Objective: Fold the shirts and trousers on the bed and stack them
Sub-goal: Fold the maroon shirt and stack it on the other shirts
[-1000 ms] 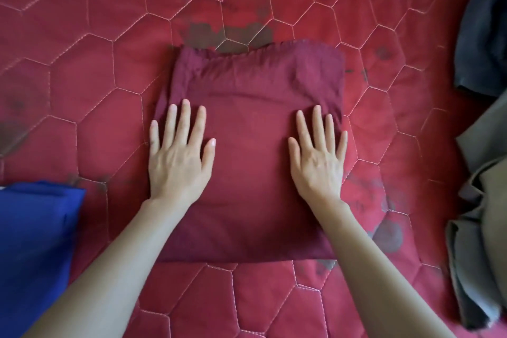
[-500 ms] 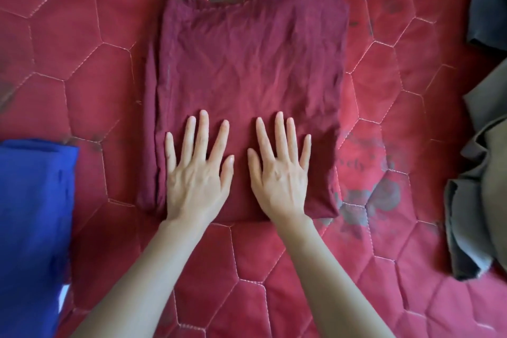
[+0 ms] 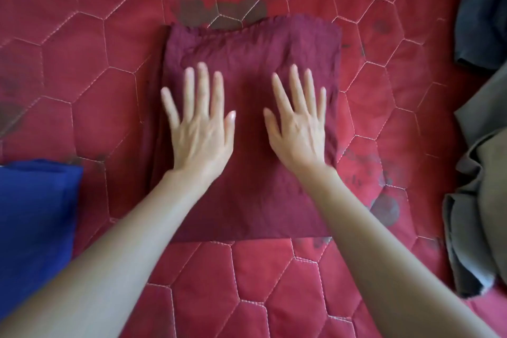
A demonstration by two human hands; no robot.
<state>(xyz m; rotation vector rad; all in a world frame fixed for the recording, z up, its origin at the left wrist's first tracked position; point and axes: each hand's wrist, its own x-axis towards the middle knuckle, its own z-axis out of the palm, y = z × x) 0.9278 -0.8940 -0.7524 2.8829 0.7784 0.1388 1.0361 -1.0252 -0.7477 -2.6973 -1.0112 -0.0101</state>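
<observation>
Head view: both hands, left (image 3: 201, 133) and right (image 3: 297, 132), flat with straight fingers on folded maroon garment (image 3: 252, 200).

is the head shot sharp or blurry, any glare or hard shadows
Head view: slightly soft, both the left hand and right hand smeared by motion on the maroon garment; light is even, without glare or hard shadows; wide-angle bending shows at the quilt edges.
</observation>
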